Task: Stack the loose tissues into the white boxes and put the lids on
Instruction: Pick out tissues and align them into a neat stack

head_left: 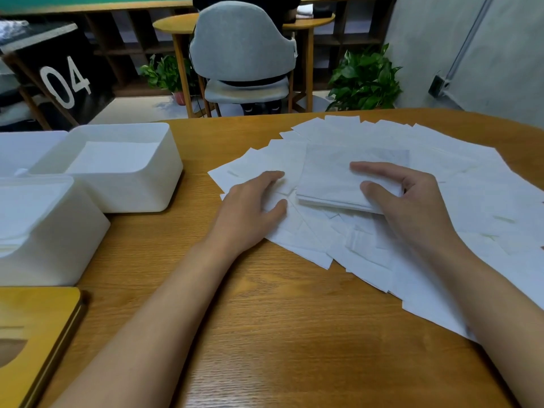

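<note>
Now our right hand (412, 207) pinches a tissue stack (332, 178); our left hand (250, 207) lies flat on loose tissues (485, 207); bench (279, 319) wood shows before the white boxes (132, 189).

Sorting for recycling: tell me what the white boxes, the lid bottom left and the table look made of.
White boxes: likely matte plastic, smooth moulded walls, rounded corners. Lid: seemingly pale wood or bamboo, faint grain. Table: wood or veneer, bold grain, slight sheen.
</note>
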